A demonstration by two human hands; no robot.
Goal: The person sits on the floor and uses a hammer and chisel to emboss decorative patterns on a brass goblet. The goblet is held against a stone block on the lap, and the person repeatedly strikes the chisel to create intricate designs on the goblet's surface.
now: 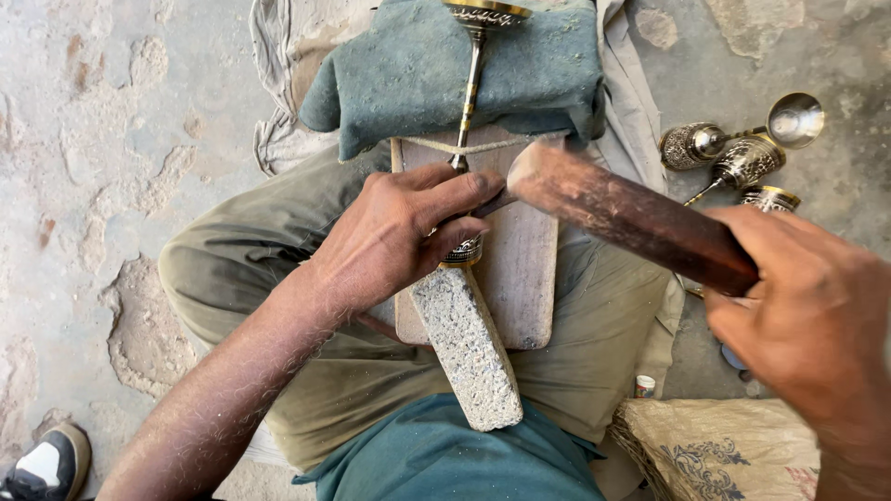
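Nearest, the right hand [807, 311] has its grip closed around a thick reddish-brown wooden handle [631, 215], which angles up-left toward the left hand. The left hand [399, 232] grips tight a slim engraved brass-and-silver stemmed goblet [469, 102], pressing it onto a pale wooden board [524, 269] laid across the lap. A rough grey speckled block [469, 348] rests below it. Farther off, a blue-grey cloth pad [418, 70] supports the goblet's far end, and similar engraved metal cups [742, 153] lie on the concrete floor [102, 139].

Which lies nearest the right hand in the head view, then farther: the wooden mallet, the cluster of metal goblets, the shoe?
1. Wooden mallet: held in the right hand.
2. Cluster of metal goblets: on the ground just above that hand.
3. Shoe: far bottom-left corner.
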